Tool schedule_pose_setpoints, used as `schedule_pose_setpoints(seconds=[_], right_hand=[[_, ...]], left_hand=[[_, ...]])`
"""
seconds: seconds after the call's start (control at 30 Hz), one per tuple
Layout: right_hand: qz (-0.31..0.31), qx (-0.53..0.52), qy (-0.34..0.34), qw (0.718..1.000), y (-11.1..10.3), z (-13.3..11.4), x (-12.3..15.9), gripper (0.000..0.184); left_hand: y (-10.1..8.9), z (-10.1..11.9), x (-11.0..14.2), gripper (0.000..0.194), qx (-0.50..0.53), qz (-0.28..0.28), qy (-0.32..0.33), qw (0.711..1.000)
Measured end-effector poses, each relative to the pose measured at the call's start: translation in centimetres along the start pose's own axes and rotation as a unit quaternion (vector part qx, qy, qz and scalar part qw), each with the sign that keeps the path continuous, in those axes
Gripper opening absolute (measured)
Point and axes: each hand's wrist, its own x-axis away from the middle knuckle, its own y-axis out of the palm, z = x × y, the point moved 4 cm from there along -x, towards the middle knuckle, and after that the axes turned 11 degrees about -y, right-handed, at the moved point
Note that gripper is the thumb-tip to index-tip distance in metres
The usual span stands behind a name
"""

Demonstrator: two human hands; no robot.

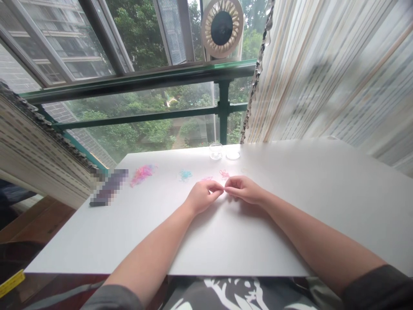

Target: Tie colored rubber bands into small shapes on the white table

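Above the middle of the white table (135, 241), my left hand (204, 196) and my right hand (245, 189) meet at the fingertips. Both are closed in a pinch, thumb against forefinger. Whatever lies between them is too small to make out. Just beyond the hands are small piles of thin bands, perhaps rubber bands: a pink pile (223, 174) and another pink pile (208, 178) partly hidden by my left hand. A teal pile (185, 174) sits farther left. Past it lies a larger mixed pile (143, 174) of pink, orange and purple.
Two clear round dishes, one taller (216, 151) and one flatter (232, 154), stand at the table's far edge. A dark blurred object (109, 188) lies at the left edge. Behind are a green railing (145, 77), a round fan (222, 28) and striped curtains (306, 86).
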Motion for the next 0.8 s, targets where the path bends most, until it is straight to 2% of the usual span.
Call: schedule_pose_setpoints(seconds=[0.17, 0.43, 0.8], right_hand=[[0.004, 0.017, 0.012, 1.000, 0.08, 0.06, 0.02, 0.032], [0.000, 0.003, 0.015, 1.000, 0.06, 0.38, 0.06, 0.021], [0.013, 0.008, 0.007, 1.000, 0.10, 0.05, 0.12, 0.020]], left_hand=[[0.17, 0.15, 0.16, 0.016, -0.002, -0.005, 0.010, 1.000], [-0.07, -0.36, 0.29, 0.013, -0.005, 0.019, -0.002, 1.000], [0.11, -0.57, 0.39, 0.013, -0.003, 0.026, -0.011, 1.000]])
